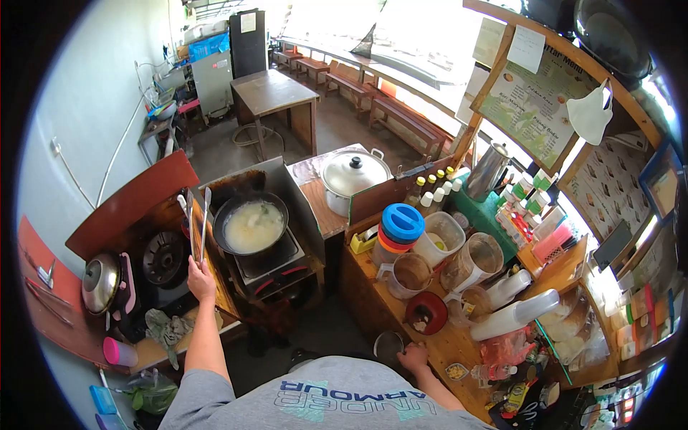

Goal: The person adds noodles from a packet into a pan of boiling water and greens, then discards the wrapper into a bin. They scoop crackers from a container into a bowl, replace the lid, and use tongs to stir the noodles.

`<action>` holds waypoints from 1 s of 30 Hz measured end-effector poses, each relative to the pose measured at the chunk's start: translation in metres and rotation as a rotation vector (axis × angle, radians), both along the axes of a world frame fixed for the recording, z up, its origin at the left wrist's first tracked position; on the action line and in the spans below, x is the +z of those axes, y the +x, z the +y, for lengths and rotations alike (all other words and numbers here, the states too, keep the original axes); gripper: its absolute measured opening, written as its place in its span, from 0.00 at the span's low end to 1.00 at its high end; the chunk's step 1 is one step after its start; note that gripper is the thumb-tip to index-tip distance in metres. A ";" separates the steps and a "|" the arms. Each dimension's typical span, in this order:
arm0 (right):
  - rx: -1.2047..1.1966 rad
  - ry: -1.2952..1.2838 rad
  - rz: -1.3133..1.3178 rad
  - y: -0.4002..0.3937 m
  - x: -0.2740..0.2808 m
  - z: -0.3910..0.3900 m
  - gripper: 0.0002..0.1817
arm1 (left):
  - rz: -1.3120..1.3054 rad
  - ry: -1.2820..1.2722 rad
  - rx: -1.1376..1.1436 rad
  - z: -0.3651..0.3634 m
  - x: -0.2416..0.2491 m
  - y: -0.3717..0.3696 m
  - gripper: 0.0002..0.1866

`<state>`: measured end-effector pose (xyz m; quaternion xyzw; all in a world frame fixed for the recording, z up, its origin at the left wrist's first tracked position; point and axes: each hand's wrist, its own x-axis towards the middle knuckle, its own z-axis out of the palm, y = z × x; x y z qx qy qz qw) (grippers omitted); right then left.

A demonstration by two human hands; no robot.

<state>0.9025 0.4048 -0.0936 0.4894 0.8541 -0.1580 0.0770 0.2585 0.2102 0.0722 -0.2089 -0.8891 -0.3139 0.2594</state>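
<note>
My left hand (pixel 201 279) is closed round the lower end of long metal tongs (pixel 206 226), whose two arms point up and away from me. To the right of the tongs, a dark wok (pixel 276 228) on a stove (pixel 269 261) holds pale, cloudy liquid with some solid bits in it. Low beside the wooden counter (pixel 373 304), my right hand (pixel 413 357) is closed at the side of a small round metal pot (pixel 388 347). The fingers partly hide where they grip it.
A lidded aluminium pot (pixel 355 175) stands behind the wok. The right counter carries a blue-lidded container (pixel 402 223), clear jugs, a red bowl (pixel 426 313) and stacked plastic cups (pixel 512 315). On the left are a second burner (pixel 164 258), a lidded pan (pixel 101 283) and a cloth (pixel 168 333).
</note>
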 end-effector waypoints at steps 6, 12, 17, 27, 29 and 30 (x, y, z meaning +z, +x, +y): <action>0.029 0.020 -0.094 0.003 -0.026 0.001 0.27 | 0.067 -0.014 -0.035 -0.003 0.003 0.000 0.27; 0.010 -0.078 -0.195 -0.002 -0.018 0.000 0.30 | 0.050 -0.062 -0.002 -0.003 0.003 0.003 0.29; -0.118 -0.041 -0.044 -0.002 -0.028 -0.004 0.28 | 0.019 -0.018 -0.018 0.000 0.005 0.009 0.26; -0.145 0.076 0.061 0.002 -0.015 -0.006 0.26 | -0.003 -0.031 -0.004 -0.002 -0.009 -0.005 0.27; -0.128 0.038 0.050 0.002 -0.014 -0.001 0.25 | 0.017 -0.030 -0.017 -0.001 -0.004 0.000 0.27; -0.118 -0.001 0.056 0.003 -0.012 0.000 0.25 | 0.019 -0.030 -0.025 -0.002 -0.003 0.001 0.27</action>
